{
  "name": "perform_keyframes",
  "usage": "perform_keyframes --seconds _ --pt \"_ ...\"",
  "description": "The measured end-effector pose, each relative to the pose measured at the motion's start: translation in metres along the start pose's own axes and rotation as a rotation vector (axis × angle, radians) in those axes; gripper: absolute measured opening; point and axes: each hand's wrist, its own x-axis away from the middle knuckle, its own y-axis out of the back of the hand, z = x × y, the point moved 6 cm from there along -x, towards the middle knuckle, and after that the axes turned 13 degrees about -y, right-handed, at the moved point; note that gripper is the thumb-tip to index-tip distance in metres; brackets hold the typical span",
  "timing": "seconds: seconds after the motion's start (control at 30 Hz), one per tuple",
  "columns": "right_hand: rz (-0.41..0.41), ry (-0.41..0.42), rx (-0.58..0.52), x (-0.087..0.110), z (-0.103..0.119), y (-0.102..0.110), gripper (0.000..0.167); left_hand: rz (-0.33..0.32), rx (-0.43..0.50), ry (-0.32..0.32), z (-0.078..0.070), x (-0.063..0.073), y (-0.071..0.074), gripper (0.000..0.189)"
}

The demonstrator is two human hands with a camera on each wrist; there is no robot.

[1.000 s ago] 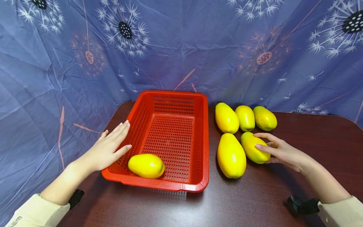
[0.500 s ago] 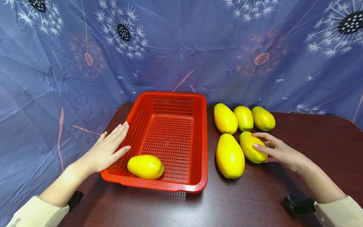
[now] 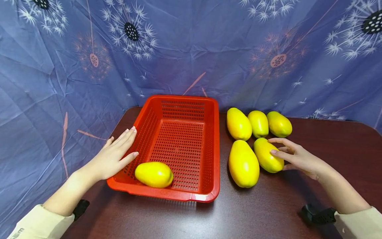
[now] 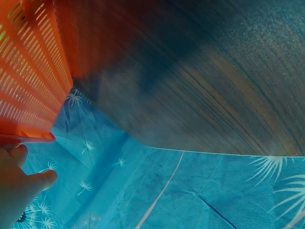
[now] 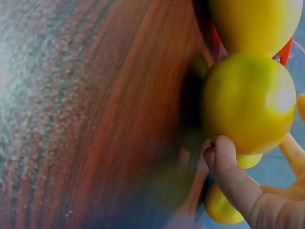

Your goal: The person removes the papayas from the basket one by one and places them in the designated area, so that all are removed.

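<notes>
In the head view my left hand (image 3: pixel 111 160) rests on the left rim of a red plastic basket (image 3: pixel 215 149), fingers straight and spread. One yellow mango (image 3: pixel 153 175) lies inside, near the basket's front wall. On the table right of the basket, my right hand (image 3: pixel 301 161) holds a yellow-green mango (image 3: pixel 268 156), thumb on top and fingers curled round its far and right sides. The right wrist view shows this mango (image 5: pixel 250 102) end-on with a fingertip touching its lower edge. A larger yellow mango (image 3: pixel 243 164) sits just left of it.
Behind them stand three more mangoes in a row: a yellow one (image 3: pixel 238 123), a smaller one (image 3: pixel 258 124) and a greenish one (image 3: pixel 279 124). A dark wood table (image 3: pixel 238 212) carries everything. Blue dandelion-print cloth (image 3: pixel 191 49) hangs along the back and left.
My right hand's fingers have shifted very slightly on the mango, which stays on the table. The left hand and the basket have not visibly moved; the head view sways a little.
</notes>
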Motion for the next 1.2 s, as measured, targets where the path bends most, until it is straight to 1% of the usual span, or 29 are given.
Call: perform_keyframes --seconds 0.17,0.37,0.53,0.67,0.8,0.87,1.07,1.2 --pt "0.009 -0.005 -0.011 0.0 0.002 0.004 0.05 -0.008 0.011 -0.001 0.0 -0.001 0.001 0.069" --pt "0.005 -0.005 -0.005 0.005 0.006 0.009 0.048 -0.001 0.015 0.002 0.0 0.001 0.0 0.069" --pt "-0.013 0.021 -0.018 0.01 0.021 0.018 0.043 0.002 0.024 0.011 0.001 0.005 -0.001 0.069" --pt "-0.024 0.047 -0.017 0.013 0.041 0.024 0.041 -0.006 0.023 0.004 0.001 0.005 0.0 0.069" --pt "-0.004 0.082 -0.015 0.012 0.066 0.025 0.042 -0.007 0.02 0.002 0.001 0.004 0.0 0.069" --pt "0.023 0.104 -0.011 0.012 0.08 0.024 0.042 -0.004 0.02 0.003 0.001 0.004 0.0 0.069" --pt "0.105 0.133 0.001 0.011 0.124 0.007 0.041 -0.001 0.014 0.0 0.0 0.002 0.001 0.069" --pt "0.166 0.148 -0.005 0.009 0.147 -0.007 0.042 0.001 0.012 -0.002 -0.001 0.001 0.002 0.069"
